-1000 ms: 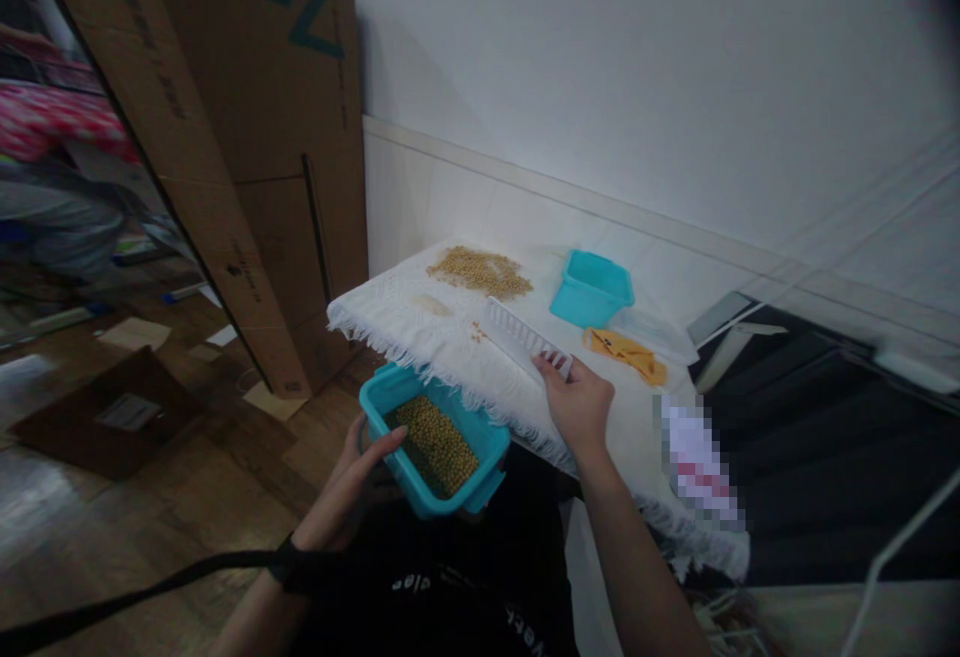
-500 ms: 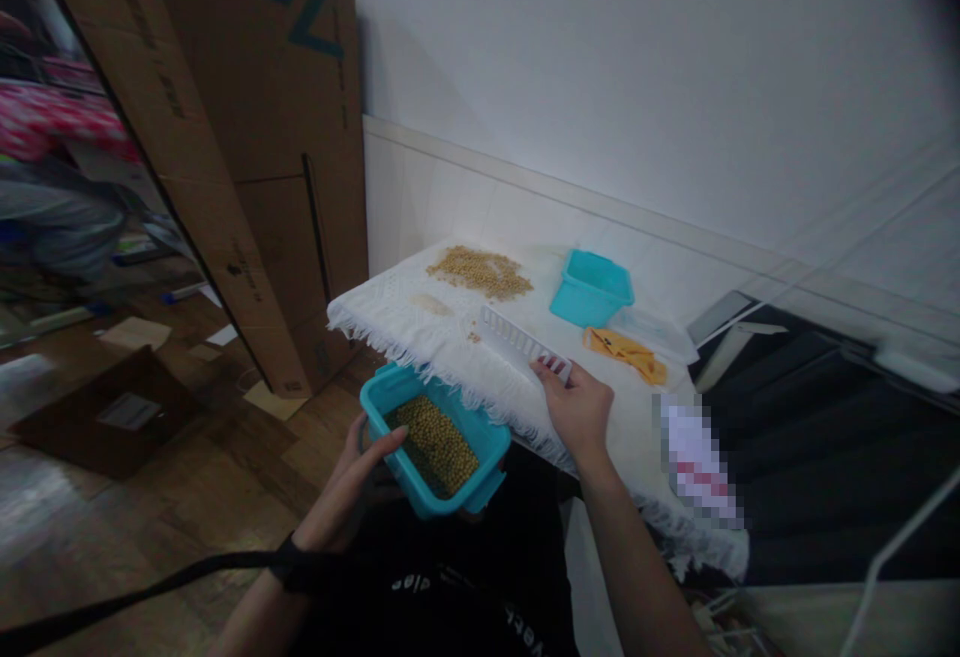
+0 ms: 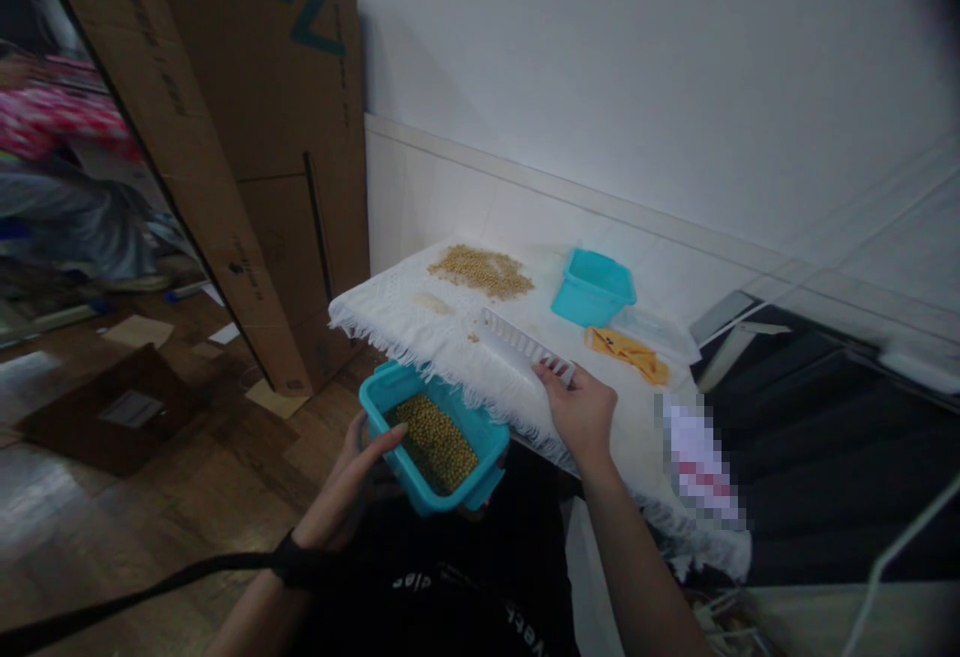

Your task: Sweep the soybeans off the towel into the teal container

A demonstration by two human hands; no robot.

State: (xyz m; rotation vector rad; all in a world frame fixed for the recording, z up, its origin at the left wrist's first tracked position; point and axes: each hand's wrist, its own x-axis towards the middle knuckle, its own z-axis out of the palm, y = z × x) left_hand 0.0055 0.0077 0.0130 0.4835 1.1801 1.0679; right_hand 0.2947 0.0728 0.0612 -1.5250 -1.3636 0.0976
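Observation:
Below the table's fringed edge, my left hand (image 3: 367, 462) grips a turquoise plastic box (image 3: 484, 482) by its near left side, thumb over the rim. Yellow-tan beans (image 3: 439, 447), probably soybeans, cover its bottom. My right hand (image 3: 581, 407) is closed on one end of a white slotted plastic strip (image 3: 517, 342), which stands on edge on the white cloth (image 3: 390, 302). A few loose beans (image 3: 473, 337) lie by the strip's far end. Farther back a pile of beans (image 3: 484, 270) is spread out, with a pale patch (image 3: 431, 304) in front of it.
A second turquoise box (image 3: 594, 287) stands at the table's back, beside a yellow cloth (image 3: 628, 353) and a clear plastic lid (image 3: 660, 332). A tall cardboard box (image 3: 277, 177) rises at the left. Beyond it sits a person (image 3: 67, 157) in a red-and-white top.
My hands, the box and the strip stay almost in place; the view shifts very slightly. The person at the far left has moved a little.

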